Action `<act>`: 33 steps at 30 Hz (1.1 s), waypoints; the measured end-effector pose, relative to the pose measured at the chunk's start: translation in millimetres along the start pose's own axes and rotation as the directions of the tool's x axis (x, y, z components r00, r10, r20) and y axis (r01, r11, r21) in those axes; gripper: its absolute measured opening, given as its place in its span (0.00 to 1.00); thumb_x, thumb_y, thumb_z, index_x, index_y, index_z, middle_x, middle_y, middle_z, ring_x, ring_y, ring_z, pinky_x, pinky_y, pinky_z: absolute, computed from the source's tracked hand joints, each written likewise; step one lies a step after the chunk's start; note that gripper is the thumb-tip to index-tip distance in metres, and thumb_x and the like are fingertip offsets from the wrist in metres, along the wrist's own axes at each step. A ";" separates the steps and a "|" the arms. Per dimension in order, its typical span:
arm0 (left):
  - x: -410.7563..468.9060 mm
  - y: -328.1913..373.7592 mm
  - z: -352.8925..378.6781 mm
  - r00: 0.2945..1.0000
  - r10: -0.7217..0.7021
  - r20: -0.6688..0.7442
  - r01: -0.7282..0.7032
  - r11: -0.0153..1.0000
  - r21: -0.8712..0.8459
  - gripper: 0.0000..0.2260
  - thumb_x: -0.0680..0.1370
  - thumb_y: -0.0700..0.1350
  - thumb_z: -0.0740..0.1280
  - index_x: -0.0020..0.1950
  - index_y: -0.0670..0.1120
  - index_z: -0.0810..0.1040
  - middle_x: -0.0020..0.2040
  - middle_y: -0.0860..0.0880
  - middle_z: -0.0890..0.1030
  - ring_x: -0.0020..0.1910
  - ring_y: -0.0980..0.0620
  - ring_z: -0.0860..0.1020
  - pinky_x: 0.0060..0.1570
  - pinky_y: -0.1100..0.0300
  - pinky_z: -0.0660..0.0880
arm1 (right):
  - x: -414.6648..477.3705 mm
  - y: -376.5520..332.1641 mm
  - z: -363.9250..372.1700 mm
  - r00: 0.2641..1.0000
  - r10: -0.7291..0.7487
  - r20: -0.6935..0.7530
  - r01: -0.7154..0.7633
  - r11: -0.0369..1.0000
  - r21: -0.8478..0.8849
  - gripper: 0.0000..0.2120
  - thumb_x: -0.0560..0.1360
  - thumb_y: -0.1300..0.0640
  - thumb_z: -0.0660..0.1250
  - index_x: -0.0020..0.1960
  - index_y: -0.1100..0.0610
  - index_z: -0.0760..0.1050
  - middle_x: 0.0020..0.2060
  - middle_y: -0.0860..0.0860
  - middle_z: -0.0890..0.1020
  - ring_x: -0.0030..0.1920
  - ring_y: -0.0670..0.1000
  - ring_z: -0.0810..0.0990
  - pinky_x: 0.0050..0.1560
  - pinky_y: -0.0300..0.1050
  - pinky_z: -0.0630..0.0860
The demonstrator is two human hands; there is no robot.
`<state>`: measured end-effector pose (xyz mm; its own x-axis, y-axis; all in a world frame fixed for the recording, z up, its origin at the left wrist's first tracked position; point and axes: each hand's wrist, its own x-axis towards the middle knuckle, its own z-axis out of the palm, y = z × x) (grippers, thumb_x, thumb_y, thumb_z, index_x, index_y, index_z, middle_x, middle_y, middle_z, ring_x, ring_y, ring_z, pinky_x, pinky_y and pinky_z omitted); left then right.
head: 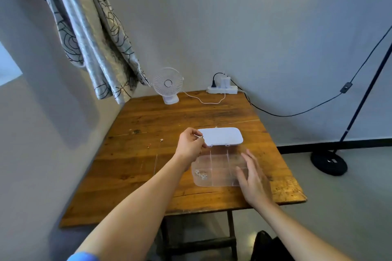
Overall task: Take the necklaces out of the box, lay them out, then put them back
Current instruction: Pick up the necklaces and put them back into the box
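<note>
A clear plastic box (220, 184) with several compartments lies open on the wooden table (148, 167). Its white lid (221, 136) stands tilted back behind it. A silver necklace (201, 174) is bunched in the box's near left compartment. My left hand (189, 144) hovers at the lid's left corner, fingers pinched on a small silvery piece (201, 137) that looks like part of a necklace. My right hand (253, 178) is open with fingers spread, over the box's right side.
A small white fan (168, 85) and a white power strip (222, 89) with plugs stand at the table's far edge. Tiny bits (154, 143) lie on the table at left. A curtain hangs at upper left. A black lamp stand (328, 162) is on the floor at right.
</note>
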<state>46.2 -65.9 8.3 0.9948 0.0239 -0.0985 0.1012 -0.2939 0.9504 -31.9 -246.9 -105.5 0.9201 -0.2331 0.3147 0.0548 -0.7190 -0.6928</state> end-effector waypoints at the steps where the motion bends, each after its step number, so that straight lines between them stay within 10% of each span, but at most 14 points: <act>1: 5.3 -3.8 5.2 1.000 0.003 0.023 -0.003 1.000 0.023 0.07 0.78 0.35 0.63 0.54 0.44 0.74 0.40 0.43 0.82 0.32 0.53 0.78 0.29 0.63 0.75 | 0.5 -0.1 0.6 1.000 0.003 0.000 -0.003 1.000 -0.002 0.23 0.79 0.49 0.61 0.72 0.52 0.65 0.75 0.48 0.63 0.73 0.50 0.63 0.65 0.43 0.63; 5: 25.1 -25.8 19.3 0.992 0.119 0.030 -0.122 0.923 0.366 0.09 0.78 0.34 0.64 0.56 0.42 0.79 0.48 0.45 0.82 0.45 0.51 0.81 0.47 0.57 0.80 | 2.0 2.5 0.3 1.000 -0.007 -0.019 0.007 1.000 0.010 0.25 0.77 0.42 0.56 0.71 0.51 0.67 0.75 0.48 0.64 0.72 0.49 0.65 0.64 0.45 0.67; 14: 21.0 -37.0 9.5 0.933 0.336 0.128 -0.335 0.683 0.649 0.08 0.75 0.37 0.64 0.51 0.43 0.81 0.47 0.47 0.82 0.43 0.51 0.77 0.39 0.62 0.73 | 1.4 6.8 0.2 0.999 -0.024 -0.034 0.024 1.000 -0.004 0.24 0.77 0.44 0.57 0.69 0.52 0.68 0.74 0.48 0.65 0.71 0.50 0.67 0.63 0.48 0.72; 25: -37.4 -114.9 -124.1 0.924 0.282 -0.257 -0.034 0.731 0.682 0.12 0.78 0.47 0.65 0.61 0.47 0.74 0.56 0.50 0.76 0.53 0.54 0.75 0.53 0.58 0.75 | 18.9 -39.0 -10.5 0.993 -0.121 -0.017 0.104 0.914 -0.392 0.25 0.74 0.40 0.55 0.62 0.54 0.74 0.62 0.54 0.78 0.66 0.58 0.71 0.59 0.59 0.69; 33: -77.1 -182.9 -161.9 0.966 0.112 -0.231 0.127 0.574 0.809 0.32 0.79 0.63 0.44 0.75 0.42 0.59 0.75 0.43 0.61 0.75 0.46 0.57 0.73 0.50 0.53 | 31.7 -158.2 63.0 0.918 -0.265 0.295 0.311 0.943 -0.122 0.15 0.78 0.47 0.63 0.62 0.51 0.74 0.58 0.47 0.78 0.54 0.47 0.78 0.47 0.38 0.73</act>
<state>-48.0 140.7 -110.2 0.9743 0.2111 0.0792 0.1794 -0.9387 0.2944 13.0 -99.3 -26.8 0.9447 0.1690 0.2812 0.2902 -0.8300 -0.4764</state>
